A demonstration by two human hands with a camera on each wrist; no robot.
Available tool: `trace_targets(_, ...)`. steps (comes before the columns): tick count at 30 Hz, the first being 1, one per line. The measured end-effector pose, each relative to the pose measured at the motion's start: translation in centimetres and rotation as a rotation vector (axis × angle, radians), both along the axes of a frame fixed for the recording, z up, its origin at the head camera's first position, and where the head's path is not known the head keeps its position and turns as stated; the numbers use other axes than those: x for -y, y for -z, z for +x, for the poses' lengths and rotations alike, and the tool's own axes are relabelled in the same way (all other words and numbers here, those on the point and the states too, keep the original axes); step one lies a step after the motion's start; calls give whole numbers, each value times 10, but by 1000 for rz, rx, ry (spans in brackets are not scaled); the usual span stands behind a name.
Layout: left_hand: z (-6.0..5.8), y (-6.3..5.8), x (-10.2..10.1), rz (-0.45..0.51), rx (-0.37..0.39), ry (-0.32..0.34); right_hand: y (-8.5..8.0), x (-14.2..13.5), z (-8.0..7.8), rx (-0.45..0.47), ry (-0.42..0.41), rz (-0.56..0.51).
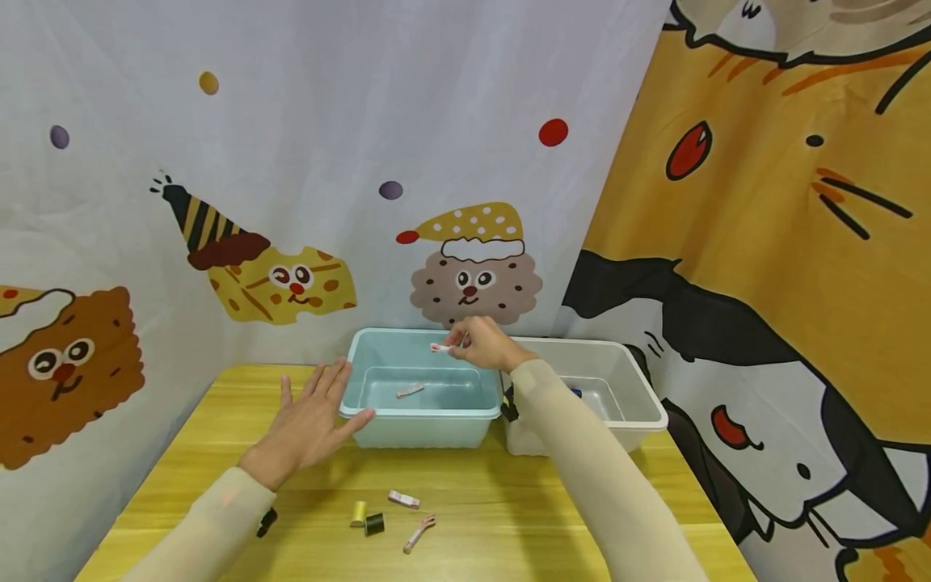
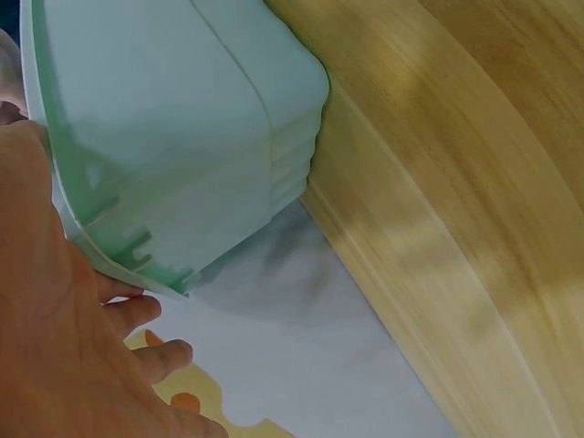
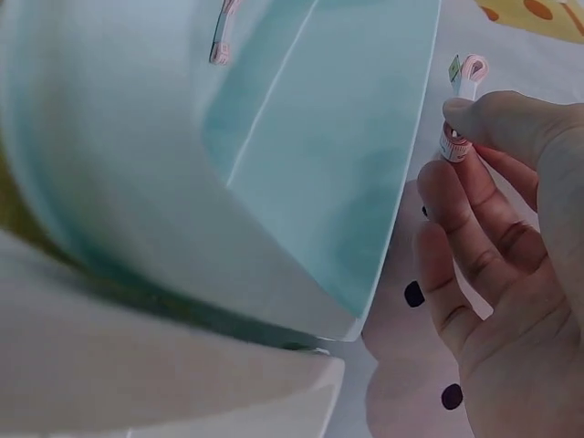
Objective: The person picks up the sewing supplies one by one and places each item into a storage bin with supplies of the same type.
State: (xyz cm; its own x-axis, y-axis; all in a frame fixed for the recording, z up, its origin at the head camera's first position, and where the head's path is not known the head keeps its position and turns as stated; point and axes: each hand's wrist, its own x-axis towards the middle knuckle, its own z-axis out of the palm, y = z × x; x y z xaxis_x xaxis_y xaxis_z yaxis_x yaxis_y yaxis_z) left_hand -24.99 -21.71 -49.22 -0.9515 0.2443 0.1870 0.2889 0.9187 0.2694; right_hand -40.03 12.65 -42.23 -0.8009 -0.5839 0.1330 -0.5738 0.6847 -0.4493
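Pinching small folded tape measure (image 3: pixel 467 87) in right grip (image 1: pixel 486 343), apparently for fine control, near light-blue bin (image 1: pixel 425 432); touching rim (image 1: pixel 422 415) with wide-spread left grip (image 1: pixel 309 422), likely steadying.

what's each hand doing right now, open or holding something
Left hand: open, at the blue bin's edge.
Right hand: holding a folded measuring tape.

4 tape measures (image 1: pixel 440 348) tot: 1 in R hand (image 1: pixel 482 344), 1 L of it in blue bin (image 1: pixel 425 432), 2 on bench (image 1: pixel 349 558), R of L hand (image 1: pixel 309 424). 2 spools there too: 1 yel. spool (image 1: pixel 359 514), 1 dk green spool (image 1: pixel 374 525). 2 bins: blue by L hand, white bin (image 1: pixel 525 436) R of R hand, w/ 1 blue item (image 1: pixel 576 393) part-hidden.
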Motion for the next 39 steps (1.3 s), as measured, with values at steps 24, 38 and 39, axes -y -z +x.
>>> trace_targets(24,-9,19,6,51,-60,23,11,14,-20,51,36,-18)
trace_targets(38,1,-1,-2,-16,-19,-12,15,14,-21,109,80,22)
trace_targets(39,1,-1,-2,-15,-19,-12,15,14,-21,112,80,20)
